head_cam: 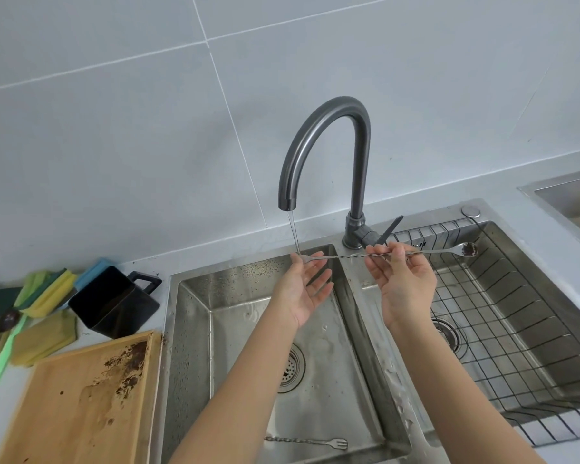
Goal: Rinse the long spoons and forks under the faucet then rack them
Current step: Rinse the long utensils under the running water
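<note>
A long twisted-handle spoon lies level over the sink divider. Its dirty bowl points right, over the wire rack in the right basin. My right hand pinches its handle near the middle. Its left end sits in the thin stream from the grey faucet, where the fingertips of my open left hand touch it, palm up. A second long fork with a twisted handle lies at the front of the left basin.
Left of the sink lie a stained wooden cutting board, a black square cup, sponges and cloths, and a green-handled utensil. Another steel basin shows at the far right. The faucet lever points right.
</note>
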